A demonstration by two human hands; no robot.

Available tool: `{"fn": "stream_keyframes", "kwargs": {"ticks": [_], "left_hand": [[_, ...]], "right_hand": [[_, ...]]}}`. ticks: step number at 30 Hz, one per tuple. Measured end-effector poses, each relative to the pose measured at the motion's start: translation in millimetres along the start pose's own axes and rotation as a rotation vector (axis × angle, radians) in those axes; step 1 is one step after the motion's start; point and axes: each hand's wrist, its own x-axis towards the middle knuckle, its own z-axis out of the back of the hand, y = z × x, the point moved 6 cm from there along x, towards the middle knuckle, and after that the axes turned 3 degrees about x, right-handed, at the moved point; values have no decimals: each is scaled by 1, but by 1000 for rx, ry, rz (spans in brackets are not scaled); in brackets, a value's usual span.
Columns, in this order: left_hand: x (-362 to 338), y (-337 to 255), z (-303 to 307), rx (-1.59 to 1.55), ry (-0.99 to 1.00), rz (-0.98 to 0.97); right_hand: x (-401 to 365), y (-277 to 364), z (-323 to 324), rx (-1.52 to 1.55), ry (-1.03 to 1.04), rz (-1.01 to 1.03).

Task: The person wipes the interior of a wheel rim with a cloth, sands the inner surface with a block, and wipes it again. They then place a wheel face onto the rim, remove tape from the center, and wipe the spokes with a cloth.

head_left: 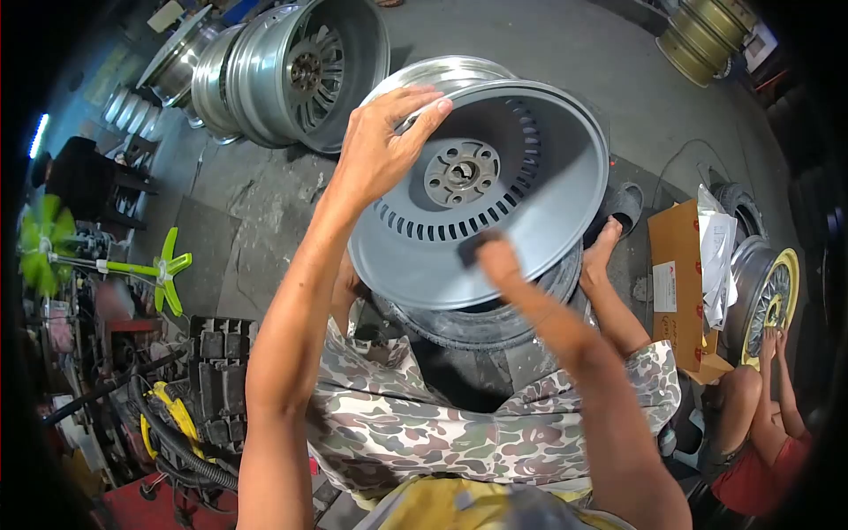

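Observation:
A grey wheel rim [548, 221] leans tilted in front of me, its slotted face and central hub with bolt holes turned up. My left hand [389, 137] is closed over the rim's upper left edge, thumb on the near side and fingers partly hidden. Blurred by motion, my right hand [500, 263] presses a small dark pad [475, 250] against the lower face, below the ring of slots. Under the rim lies a black tyre [495, 329], between my legs. Behind it shows another silver wheel rim [450, 71].
Several silver rims [344, 79] stand at the upper left. A green fan [168, 270] and cluttered tools are on the left. To the right are a cardboard box [676, 283] with papers and another person's hands [774, 343] on a yellow-edged rim [770, 296]. A gold rim [705, 40] stands farther back.

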Motion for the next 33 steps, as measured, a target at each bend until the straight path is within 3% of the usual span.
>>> {"fn": "stream_keyframes", "kwargs": {"ticks": [1,2,3,4,5,8,11,12,13,14,16,17,18,19,21,22,24,27,28,29,30,31,33], "left_hand": [[0,-1,0,-9,14,27],[-1,0,-2,-20,32,64],[-4,1,-4,-17,45,77],[-7,1,-5,-99,20,103],[-7,1,-4,-183,-15,121],[-11,3,-6,-196,-6,85],[-13,-11,-6,-176,33,41],[-13,-10,-6,-157,32,34],[-14,-9,-8,-148,41,32],[-18,-7,-10,-156,44,49],[-14,-6,-6,-152,33,55],[-13,-6,-4,-155,27,48],[-14,-6,-4,-154,27,49],[-17,-6,-5,-153,30,58],[-22,-11,-6,-164,30,57],[-23,-14,-7,-165,34,45],[-24,-16,-6,-152,29,37],[-19,-12,-1,-127,12,21],[-17,-10,-1,-121,18,32],[-15,-11,1,-124,24,17],[-15,-9,4,-135,27,36],[-17,-6,4,-147,36,66],[-16,0,2,-150,53,97]], "right_hand": [[-4,62,44,285,-157,-75],[26,101,22,496,-198,-111],[29,128,85,747,-208,-152],[55,142,107,810,-325,-54],[71,132,162,1140,-381,-92],[47,54,282,1896,-327,-790],[33,49,294,2392,-1074,-132],[33,79,255,2189,-1198,-286],[16,112,226,2021,-1120,-346],[-10,145,205,1821,-888,-321],[-52,174,159,1390,-421,-73],[-65,156,107,972,-449,142],[-71,109,55,650,-249,248],[-81,43,31,491,-85,228],[-86,-78,28,-217,-351,384],[-79,-104,49,-515,-268,352],[-75,-109,69,-818,-183,306],[-47,-57,31,-204,-220,-31],[-23,-27,-51,-185,-428,50],[-19,40,2,529,-159,-92],[-14,99,6,603,-691,22],[-4,144,55,1028,-670,-95],[-7,186,156,1702,-367,-345]]}}
